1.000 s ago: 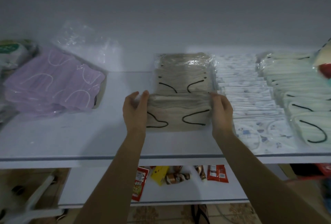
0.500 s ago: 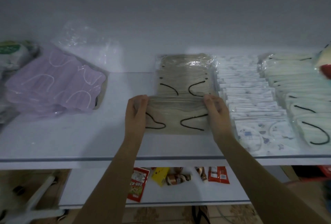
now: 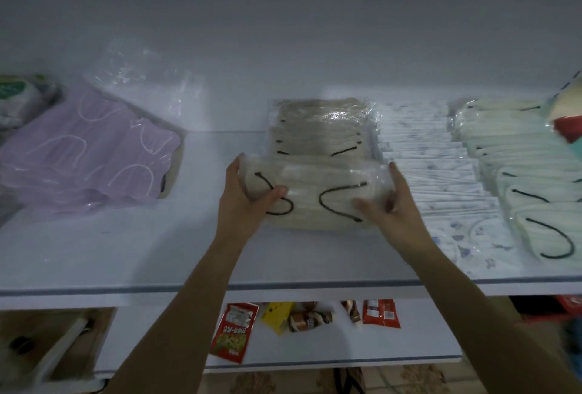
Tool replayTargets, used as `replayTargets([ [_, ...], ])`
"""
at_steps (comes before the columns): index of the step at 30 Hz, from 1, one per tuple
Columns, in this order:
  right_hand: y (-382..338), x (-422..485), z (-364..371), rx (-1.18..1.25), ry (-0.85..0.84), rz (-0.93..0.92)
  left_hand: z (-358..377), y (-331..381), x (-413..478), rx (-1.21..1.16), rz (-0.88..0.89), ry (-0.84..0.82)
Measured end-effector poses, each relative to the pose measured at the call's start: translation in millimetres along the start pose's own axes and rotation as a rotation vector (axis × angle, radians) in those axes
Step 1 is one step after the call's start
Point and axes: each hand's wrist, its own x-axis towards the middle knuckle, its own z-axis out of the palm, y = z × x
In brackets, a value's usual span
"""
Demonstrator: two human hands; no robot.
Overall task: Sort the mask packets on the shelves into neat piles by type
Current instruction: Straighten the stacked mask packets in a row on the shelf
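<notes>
Shelf [image 3: 132, 255]: hands [image 3: 242, 201] [image 3: 395, 209] grip beige packet [image 3: 315, 192].

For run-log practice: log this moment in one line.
left hand: grips beige packet | right hand: grips beige packet | place: front of beige pile

A white upper shelf [image 3: 126, 252] runs the full width, its front edge trimmed with a thin grey strip [image 3: 94, 289]. Behind it rises a plain white back panel [image 3: 283, 41], dim and bluish, with a brighter patch of light low at its centre. Beneath, a narrower white lower shelf [image 3: 330, 348] carries a few snack packets [image 3: 233, 335]. Under that shows a brownish patterned floor [image 3: 267, 383], blurred.
</notes>
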Motion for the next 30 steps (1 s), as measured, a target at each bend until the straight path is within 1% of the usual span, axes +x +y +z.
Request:
replayTargets([
  [1,-6,8,-3,0.009,0.054,0.018,4,5,6,0.004,-0.002,0.002],
  [3,-13,28,-8,-0.026,0.103,0.069,16,12,19,0.031,-0.048,-0.033],
  [4,-13,37,-8,-0.083,0.104,0.106,22,12,24,0.074,-0.083,-0.059],
  [6,-11,44,-4,-0.277,0.078,0.146,32,10,25,0.203,-0.128,-0.134],
  [7,-10,43,-2,-0.412,0.066,0.1,34,8,25,0.294,-0.134,-0.169],
  [8,-8,42,-1,-0.544,0.069,-0.008,35,6,25,0.424,-0.1,-0.172],
  [9,-6,42,0,-0.648,0.07,-0.159,34,4,26,0.587,-0.008,-0.162],
  [10,-5,44,1,-0.724,0.047,-0.279,32,2,25,0.759,0.132,-0.157],
  [11,-6,47,3,-0.793,0.008,-0.347,30,2,26,0.888,0.306,-0.145],
  [12,-5,53,6,-0.857,-0.039,-0.359,29,3,28,0.979,0.465,-0.159],
  [13,-4,57,9,-0.927,-0.091,-0.347,30,4,31,1.025,0.573,-0.197],
  [14,0,60,12,-0.999,-0.129,-0.311,31,4,34,1.055,0.62,-0.233],
  [15,4,61,14,-1.058,-0.152,-0.282,34,3,36,1.079,0.603,-0.305],
  [17,16,56,17,-1.088,-0.159,-0.254,38,-2,30,1.106,0.525,-0.409],
  [19,27,45,18,-1.104,-0.162,-0.298,41,-13,16,1.054,0.5,-0.401],
  [22,32,32,16,-1.193,-0.24,-0.299,41,-22,-2,1.127,0.443,-0.437],
  [23,31,29,15,-1.217,-0.266,-0.295,40,-21,-3,1.167,0.455,-0.43],
  [24,28,29,15,-1.209,-0.267,-0.298,39,-16,-3,1.179,0.499,-0.387],
  [25,24,32,14,-1.177,-0.239,-0.305,40,-15,-1,1.154,0.562,-0.327],
  [27,18,43,12,-1.098,-0.174,-0.268,43,-17,7,1.093,0.667,-0.261],
  [29,15,52,12,-1.076,-0.166,-0.204,49,-26,6,1.068,0.715,-0.284],
  [30,16,52,14,-1.103,-0.182,-0.192,51,-32,2,1.054,0.742,-0.298],
])
